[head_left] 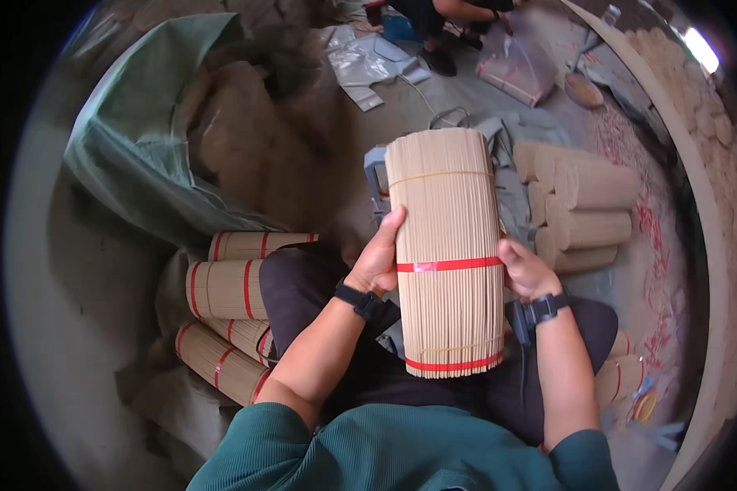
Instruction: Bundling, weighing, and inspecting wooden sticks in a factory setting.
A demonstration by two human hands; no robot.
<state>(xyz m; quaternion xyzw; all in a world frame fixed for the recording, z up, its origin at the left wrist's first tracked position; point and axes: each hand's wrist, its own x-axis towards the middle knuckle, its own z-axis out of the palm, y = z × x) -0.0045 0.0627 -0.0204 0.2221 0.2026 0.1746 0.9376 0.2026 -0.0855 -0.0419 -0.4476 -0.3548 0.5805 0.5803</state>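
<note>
One bundle of thin tan sticks [449, 315] is held above the lap [377, 375], left hand [378, 254] clamped on its left side, right hand [531, 272] on its right. Red bands [452, 265] circle its middle and near end. Red-banded bundles [228, 290] lie by the left knee [293, 282]; tan bundles [594, 185] are piled to the right. Beyond, a blurred person [424, 23] seems to crouch beside a clear bag [517, 61].
</note>
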